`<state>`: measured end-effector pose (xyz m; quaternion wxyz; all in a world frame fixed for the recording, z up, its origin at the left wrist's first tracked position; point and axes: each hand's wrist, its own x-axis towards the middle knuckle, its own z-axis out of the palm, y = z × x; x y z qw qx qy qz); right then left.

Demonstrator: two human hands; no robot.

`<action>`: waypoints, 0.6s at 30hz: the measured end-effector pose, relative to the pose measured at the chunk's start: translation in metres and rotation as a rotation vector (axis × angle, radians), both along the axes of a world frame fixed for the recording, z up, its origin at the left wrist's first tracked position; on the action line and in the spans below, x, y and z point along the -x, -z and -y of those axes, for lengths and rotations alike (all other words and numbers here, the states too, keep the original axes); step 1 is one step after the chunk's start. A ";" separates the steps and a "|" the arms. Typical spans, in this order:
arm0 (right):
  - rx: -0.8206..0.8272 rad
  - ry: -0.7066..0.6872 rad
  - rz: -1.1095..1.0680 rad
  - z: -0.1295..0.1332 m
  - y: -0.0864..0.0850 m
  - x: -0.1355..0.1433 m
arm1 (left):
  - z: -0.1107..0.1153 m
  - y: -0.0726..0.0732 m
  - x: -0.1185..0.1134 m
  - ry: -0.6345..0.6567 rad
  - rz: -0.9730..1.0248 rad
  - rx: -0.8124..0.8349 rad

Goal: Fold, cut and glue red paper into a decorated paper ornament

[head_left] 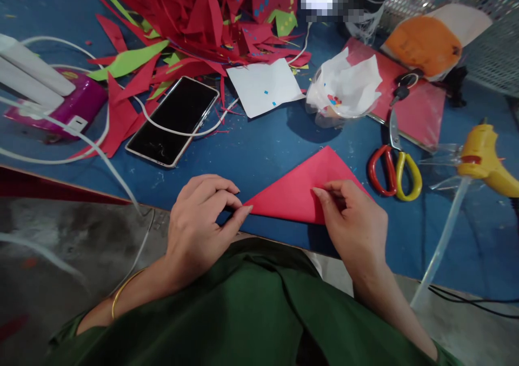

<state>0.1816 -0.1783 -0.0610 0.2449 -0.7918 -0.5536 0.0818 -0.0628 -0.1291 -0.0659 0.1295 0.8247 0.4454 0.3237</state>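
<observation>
A folded red paper triangle (295, 190) lies near the front edge of the blue table, its peak pointing away from me. My left hand (206, 214) pinches the triangle's left tip between thumb and fingers. At its right part, my right hand (352, 220) rests with thumb and index finger closed together on the paper, covering the lower right corner. Scissors (395, 160) with one red and one yellow handle lie just beyond my right hand.
A phone (174, 120) with a white cable across it lies back left, near piled red and green paper scraps (186, 20). White paper (265, 88), a plastic cup (343, 93) and a red booklet (421, 106) sit behind. A yellow glue gun (484, 158) is at right.
</observation>
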 end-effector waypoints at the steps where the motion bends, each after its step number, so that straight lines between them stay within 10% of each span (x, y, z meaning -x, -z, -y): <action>1: 0.005 0.001 -0.001 0.000 0.000 0.000 | 0.000 0.000 0.000 -0.002 -0.002 -0.001; 18: 0.047 0.041 -0.053 -0.006 -0.002 0.004 | -0.001 -0.004 -0.004 -0.013 -0.036 -0.003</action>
